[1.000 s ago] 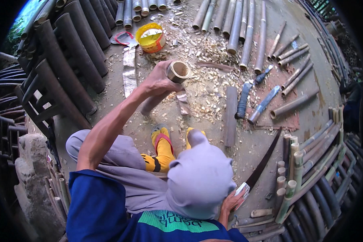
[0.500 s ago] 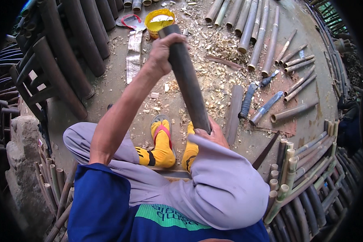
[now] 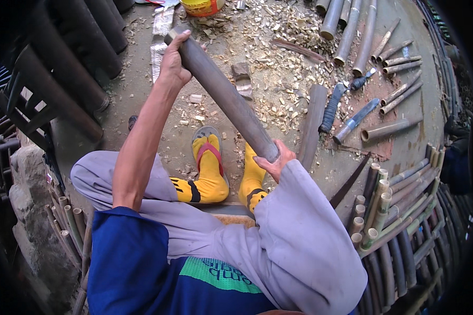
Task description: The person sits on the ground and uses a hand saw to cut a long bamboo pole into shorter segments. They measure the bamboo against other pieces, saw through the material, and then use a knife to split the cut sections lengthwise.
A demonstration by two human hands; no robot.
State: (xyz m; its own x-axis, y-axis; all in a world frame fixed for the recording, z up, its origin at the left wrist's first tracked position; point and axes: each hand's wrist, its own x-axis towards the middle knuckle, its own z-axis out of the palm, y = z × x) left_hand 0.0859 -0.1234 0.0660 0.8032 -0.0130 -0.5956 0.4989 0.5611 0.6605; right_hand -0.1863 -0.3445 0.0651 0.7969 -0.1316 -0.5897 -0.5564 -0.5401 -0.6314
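Above the yellow-socked feet, left hand and right hand clasp the slanted bamboo pole.

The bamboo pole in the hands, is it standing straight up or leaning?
Leaning. The bamboo pole slants from the left hand at its far end down to the right hand near the knee.

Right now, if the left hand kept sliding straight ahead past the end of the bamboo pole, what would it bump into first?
Probably the yellow bucket, just beyond the left hand on the bamboo pole; depth is unclear.
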